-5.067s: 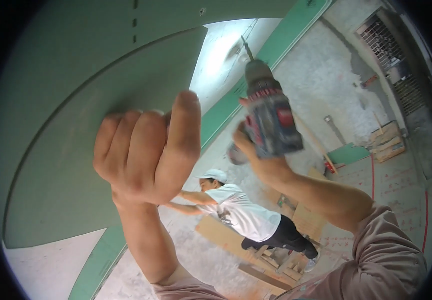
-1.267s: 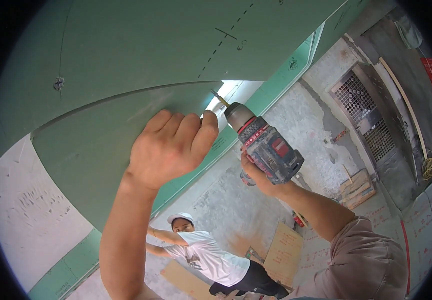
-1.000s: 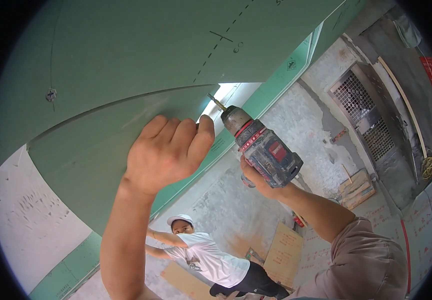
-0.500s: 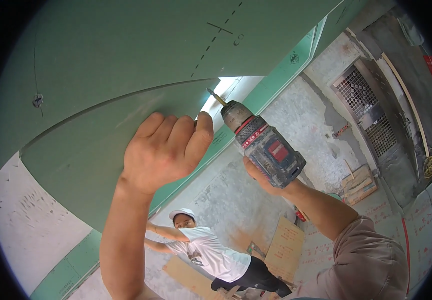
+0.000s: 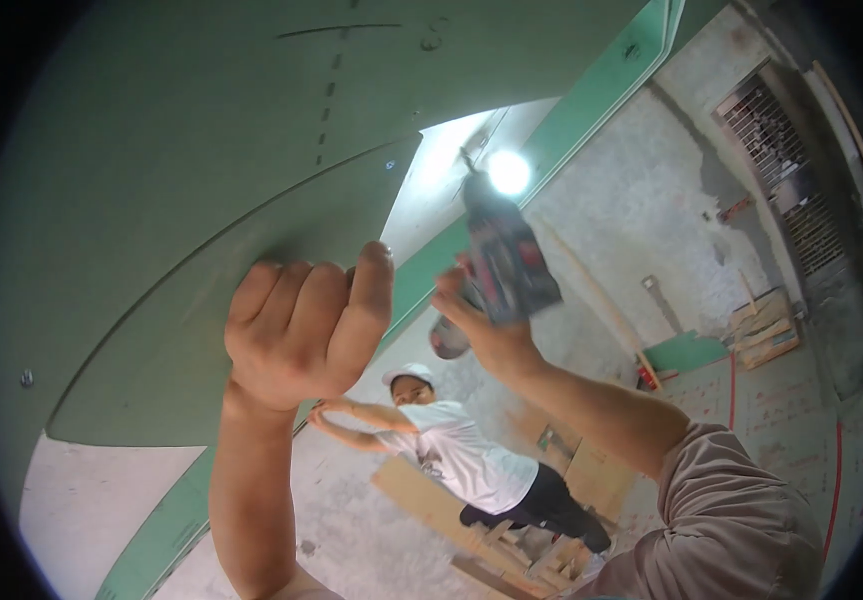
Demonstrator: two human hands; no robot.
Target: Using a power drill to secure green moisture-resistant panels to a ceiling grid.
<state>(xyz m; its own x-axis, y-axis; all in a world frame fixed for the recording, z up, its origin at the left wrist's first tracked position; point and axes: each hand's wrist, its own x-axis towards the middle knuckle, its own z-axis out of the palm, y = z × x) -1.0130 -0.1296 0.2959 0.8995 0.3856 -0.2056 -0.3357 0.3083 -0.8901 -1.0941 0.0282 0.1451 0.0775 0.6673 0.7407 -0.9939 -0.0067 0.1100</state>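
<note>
My left hand [image 5: 302,325] is raised with its fingers curled into a fist against the green board panel [image 5: 182,330] overhead; what it holds, if anything, is hidden. In my right hand [image 5: 497,335] is a cordless drill [image 5: 507,255], tilted upward and smeared by motion. Its bit [image 5: 468,160] points at the bright gap beside the panel's edge, apart from the board. A shiny screw head [image 5: 390,164] shows near the panel's corner, left of the bit.
A person [image 5: 472,450] in a white cap and shirt stands below with both arms raised. Wood pieces [image 5: 542,560] lie near that person's legs. A metal grille door [image 5: 787,170] is at the right, with stacked boards [image 5: 764,325] on the floor nearby. A bright light [image 5: 509,172] glows beside the drill.
The drill has drawn back from the panel's corner, with its handle turned into view and a bright light showing. The view has shifted; my left fist stays up against the panel.
</note>
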